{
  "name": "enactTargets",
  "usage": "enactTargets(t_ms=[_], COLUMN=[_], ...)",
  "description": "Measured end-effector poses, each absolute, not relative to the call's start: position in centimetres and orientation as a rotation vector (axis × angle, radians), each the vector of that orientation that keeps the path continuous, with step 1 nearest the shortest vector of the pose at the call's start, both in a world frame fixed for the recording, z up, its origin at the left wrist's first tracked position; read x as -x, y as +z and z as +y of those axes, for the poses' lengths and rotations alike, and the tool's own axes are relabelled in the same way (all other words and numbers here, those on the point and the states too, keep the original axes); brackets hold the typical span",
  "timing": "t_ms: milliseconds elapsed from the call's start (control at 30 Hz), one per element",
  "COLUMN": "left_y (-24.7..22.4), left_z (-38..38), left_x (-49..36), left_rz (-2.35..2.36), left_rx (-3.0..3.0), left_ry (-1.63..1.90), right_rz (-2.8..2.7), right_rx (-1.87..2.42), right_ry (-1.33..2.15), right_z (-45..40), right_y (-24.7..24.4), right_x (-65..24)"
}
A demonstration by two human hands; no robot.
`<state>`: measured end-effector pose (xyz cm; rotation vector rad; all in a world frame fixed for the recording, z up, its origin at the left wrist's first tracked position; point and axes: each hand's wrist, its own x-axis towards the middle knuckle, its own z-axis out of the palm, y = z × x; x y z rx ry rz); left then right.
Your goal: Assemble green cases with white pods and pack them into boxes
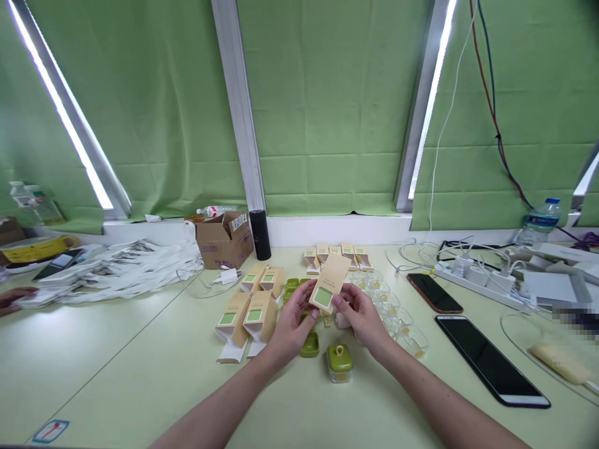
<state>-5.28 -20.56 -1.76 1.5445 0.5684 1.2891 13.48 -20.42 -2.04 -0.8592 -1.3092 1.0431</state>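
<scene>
Between my two hands is a small kraft-paper box (331, 277) with a green panel, tilted over the table. My left hand (298, 317) grips its left side; my right hand (361, 315) grips its lower right, fingers closed. Below them stands a small clear container with a green lid (339, 360) and a yellow loop on top. An olive-green tray-like piece (309, 344) lies beside it, with more green pieces partly hidden behind my left hand. Several clear containers (395, 312) stand in rows to the right. Open kraft boxes (261, 315) stand at the left, flaps out.
More kraft boxes (349, 251) stand at the back. Two phones, one black (491, 358), lie right, near a power strip (482, 284) with cables. A cardboard box (224, 240) and black cylinder (260, 235) stand back left. Another person's hand (16, 298) touches white strips (126, 268).
</scene>
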Motion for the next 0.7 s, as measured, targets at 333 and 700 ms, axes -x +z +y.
enactTargets(t_ms=[333, 700], left_y=[-1.5, -1.11], left_z=[-20.68, -20.7], left_x=[5.14, 5.08], left_rz=[0.575, 0.615], left_rx=[-1.443, -1.48], left_ry=[1.311, 1.324], right_rz=[-1.344, -1.353], right_rx=[0.906, 0.911], right_ry=[0.998, 1.049], right_z=[-20.67, -21.08], right_y=[-2.0, -2.0], right_x=[-13.28, -13.19])
